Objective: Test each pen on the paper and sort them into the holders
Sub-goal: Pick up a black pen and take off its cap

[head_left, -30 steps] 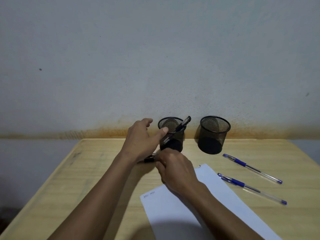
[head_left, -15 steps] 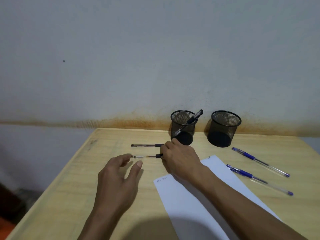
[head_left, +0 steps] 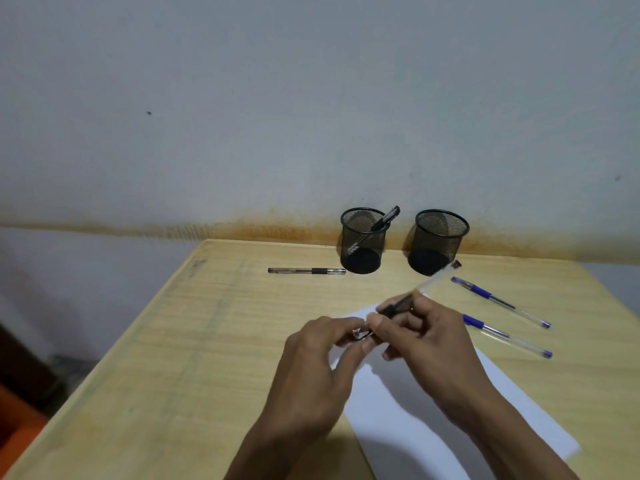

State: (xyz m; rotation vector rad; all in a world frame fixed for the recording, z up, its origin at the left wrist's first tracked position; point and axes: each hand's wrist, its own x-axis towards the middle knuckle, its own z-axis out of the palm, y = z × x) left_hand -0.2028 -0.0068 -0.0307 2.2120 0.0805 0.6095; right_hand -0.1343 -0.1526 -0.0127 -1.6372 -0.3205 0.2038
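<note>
My right hand (head_left: 424,344) grips a clear black-grip pen (head_left: 433,284) that slants up to the right above the white paper (head_left: 415,403). My left hand (head_left: 311,368) pinches the pen's cap (head_left: 360,334) at its lower end. Two black mesh holders stand at the back: the left holder (head_left: 362,241) has one black pen (head_left: 384,220) leaning in it, the right holder (head_left: 438,242) looks empty. Another black pen (head_left: 306,270) lies left of the holders. Two blue pens (head_left: 500,302) (head_left: 505,336) lie to the right of the paper.
The wooden table (head_left: 190,358) stands against a pale wall with a rusty stain along its base. The table's left edge drops off to a dark floor with something orange (head_left: 14,427) at the lower left.
My right hand has lifted a pen off the table and brought it over the paper. My left hand moved in from the left and took hold of the pen's cap end.
</note>
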